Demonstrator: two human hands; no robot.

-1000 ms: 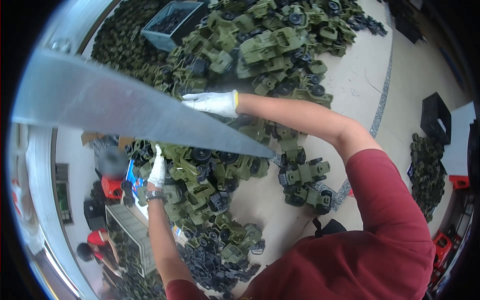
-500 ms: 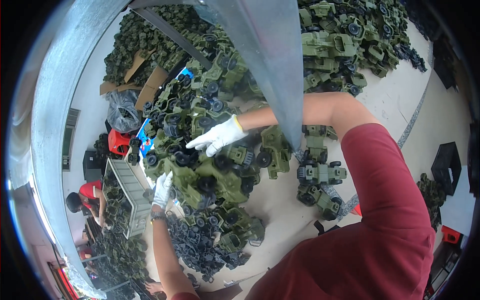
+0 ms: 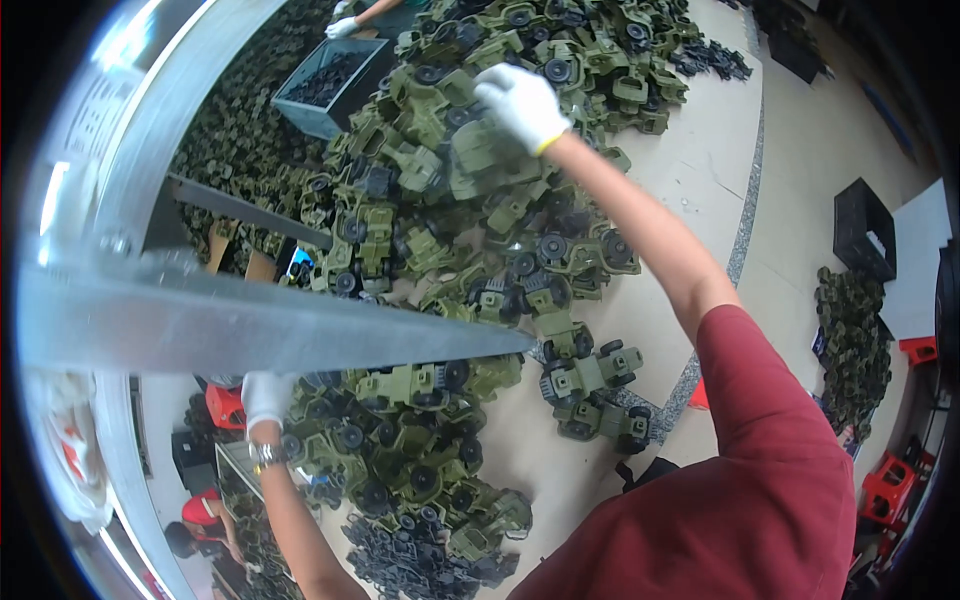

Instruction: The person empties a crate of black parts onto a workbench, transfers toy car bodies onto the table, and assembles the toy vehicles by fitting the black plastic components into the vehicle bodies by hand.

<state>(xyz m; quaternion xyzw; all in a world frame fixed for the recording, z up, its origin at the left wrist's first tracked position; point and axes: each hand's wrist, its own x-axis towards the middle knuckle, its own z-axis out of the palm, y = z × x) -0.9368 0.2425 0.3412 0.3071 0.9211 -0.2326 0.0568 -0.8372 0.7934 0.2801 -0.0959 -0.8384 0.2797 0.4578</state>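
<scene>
My right hand [image 3: 522, 106], in a white glove with a yellow cuff, is stretched over a heap of olive-green toy vehicles [image 3: 405, 160]. Its fingers bend downward at the far left of the hand. Just under the palm is a blurred green toy vehicle body [image 3: 485, 165]; whether the fingers grip it cannot be made out. My left hand [image 3: 266, 398], also gloved, is beside the left edge of the nearer toy vehicles [image 3: 400, 385]. A metal bar hides its fingertips.
The grey metal bar [image 3: 300, 325] crosses in front of the heap. A grey bin [image 3: 335, 90] of dark parts stands far left, near another person's gloved hand [image 3: 342, 28]. Black parts [image 3: 420, 560] lie near me. A person in red [image 3: 205, 510] is at lower left.
My right hand has moved far up and to the right over the heap. The left hand has shifted left, behind the bar. My view has turned, so the bar now lies across it.
</scene>
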